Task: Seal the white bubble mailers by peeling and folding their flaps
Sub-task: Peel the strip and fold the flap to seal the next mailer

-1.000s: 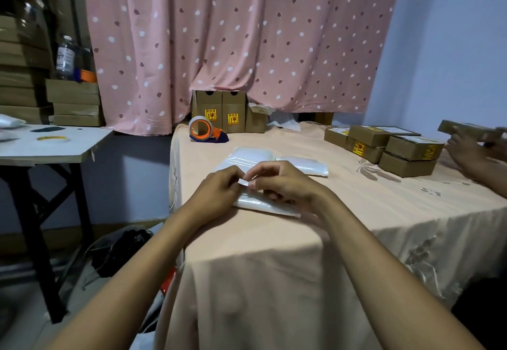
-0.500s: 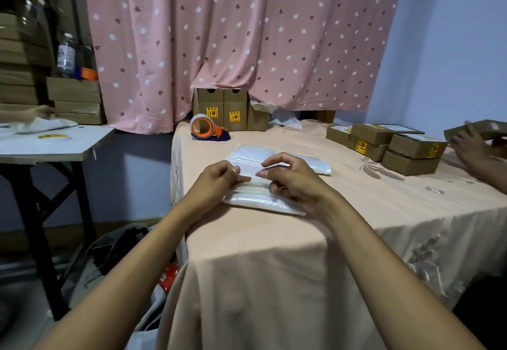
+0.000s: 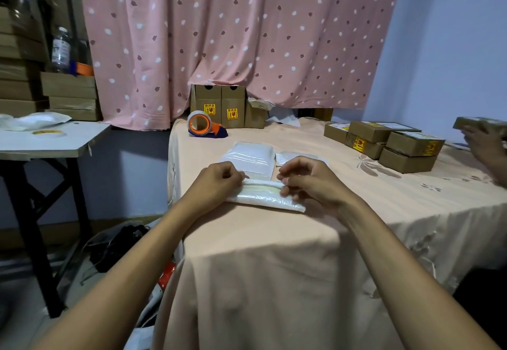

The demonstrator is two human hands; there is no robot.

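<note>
A white bubble mailer (image 3: 264,196) lies near the front edge of the peach-clothed table (image 3: 274,240), its flap folded toward me along the top edge. My left hand (image 3: 218,182) pinches the flap's left end. My right hand (image 3: 310,182) pinches the right end, fingertips on the fold. Behind them rests a stack of white mailers (image 3: 251,157), and another mailer (image 3: 290,156) lies to its right, partly hidden by my right hand.
An orange tape dispenser (image 3: 204,126) and upright brown boxes (image 3: 219,105) stand at the table's back. Stacked brown boxes (image 3: 395,143) sit at the right, where another person's hand (image 3: 485,146) holds a box. A white side table (image 3: 52,141) stands at the left.
My hands have spread apart along the flap, from the middle to its two ends. The flap now lies folded over along the mailer's top edge.
</note>
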